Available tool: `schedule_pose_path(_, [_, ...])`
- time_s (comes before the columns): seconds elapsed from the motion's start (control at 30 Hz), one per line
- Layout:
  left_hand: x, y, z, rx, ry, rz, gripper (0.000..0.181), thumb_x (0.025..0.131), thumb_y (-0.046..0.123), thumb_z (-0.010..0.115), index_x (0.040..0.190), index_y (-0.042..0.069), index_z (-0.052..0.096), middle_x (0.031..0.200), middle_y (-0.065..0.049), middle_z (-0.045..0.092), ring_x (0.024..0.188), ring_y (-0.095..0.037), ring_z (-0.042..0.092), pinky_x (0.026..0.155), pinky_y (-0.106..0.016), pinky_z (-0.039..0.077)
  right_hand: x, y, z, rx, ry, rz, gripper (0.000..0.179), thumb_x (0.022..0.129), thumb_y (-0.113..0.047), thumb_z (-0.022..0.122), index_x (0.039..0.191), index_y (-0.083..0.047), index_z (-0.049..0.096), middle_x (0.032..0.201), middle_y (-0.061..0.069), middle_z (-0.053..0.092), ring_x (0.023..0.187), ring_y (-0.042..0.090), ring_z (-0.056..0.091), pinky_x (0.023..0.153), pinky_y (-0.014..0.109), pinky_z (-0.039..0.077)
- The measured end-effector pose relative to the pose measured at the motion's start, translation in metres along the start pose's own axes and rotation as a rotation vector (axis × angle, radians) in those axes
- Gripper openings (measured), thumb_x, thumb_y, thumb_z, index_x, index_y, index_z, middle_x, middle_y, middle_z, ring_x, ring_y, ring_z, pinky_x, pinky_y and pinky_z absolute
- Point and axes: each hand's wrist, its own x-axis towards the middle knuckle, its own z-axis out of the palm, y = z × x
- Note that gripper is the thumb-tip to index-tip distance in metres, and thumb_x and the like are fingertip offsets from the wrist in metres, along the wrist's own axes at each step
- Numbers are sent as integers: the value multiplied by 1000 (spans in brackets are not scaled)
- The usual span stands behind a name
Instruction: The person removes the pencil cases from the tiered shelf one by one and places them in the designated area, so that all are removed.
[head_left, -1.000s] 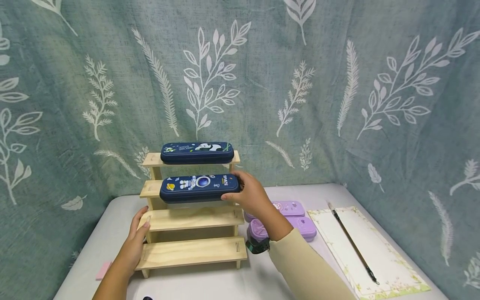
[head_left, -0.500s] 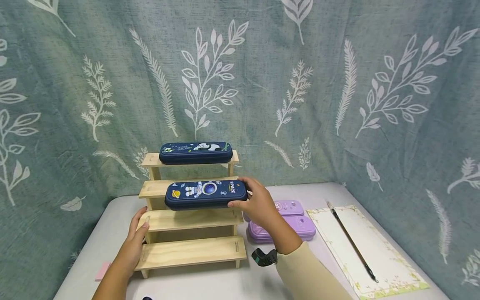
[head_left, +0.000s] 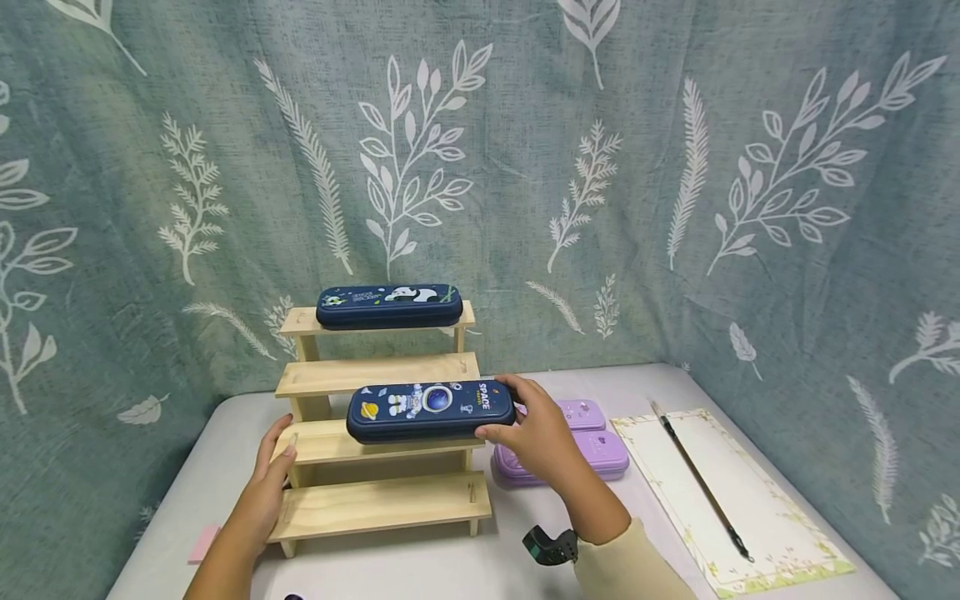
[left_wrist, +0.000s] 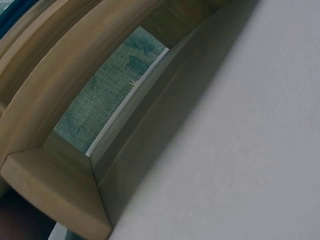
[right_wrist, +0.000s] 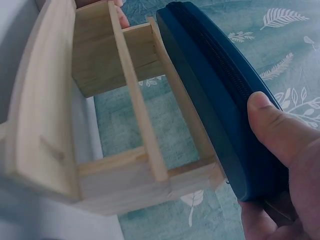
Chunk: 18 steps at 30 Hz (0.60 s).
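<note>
My right hand (head_left: 543,433) grips the right end of a navy pencil case (head_left: 431,411) printed with an astronaut and the word SPACE. Its thumb lies along the front side, near the zipper in the right wrist view. The case is held over the third step of a stepped wooden stand (head_left: 378,508), overlapping that step in the head view. My left hand (head_left: 268,479) holds the stand's left side, thumb at the end of the third step and fingers behind it. A second navy pencil case (head_left: 390,307) with a panda lies on the top step.
Two purple pencil cases, a front one (head_left: 603,454) and a back one (head_left: 585,414), lie right of the stand. Farther right, a brush (head_left: 701,479) rests on a bordered paper sheet (head_left: 757,500). A pink object (head_left: 203,543) lies left; patterned fabric hangs behind.
The astronaut pencil case has come off the second step, moving toward me and to the right with my right hand. My left hand stays on the stand.
</note>
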Motion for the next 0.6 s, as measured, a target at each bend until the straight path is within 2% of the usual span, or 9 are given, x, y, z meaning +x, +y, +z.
schedule_pose_path(0.4, [-1, 1, -1, -22, -23, 16, 65, 114, 49, 31, 169, 35, -2, 175, -18, -10, 159, -48, -13, 116, -80, -5, -23, 20, -18, 49, 3, 67, 82, 72, -17, 97, 145, -13, 59, 143, 9, 60, 130, 26, 60, 102, 29, 55])
schedule_pose_path(0.6, [-2, 0, -1, -21, -37, 15, 65, 114, 50, 30, 168, 35, -3, 174, -18, -12, 158, -49, -15, 115, -82, -5, -33, 27, -28, 37, -8, 93, 82, 74, -20, 96, 146, -13, 58, 143, 10, 62, 130, 27, 61, 104, 37, 55])
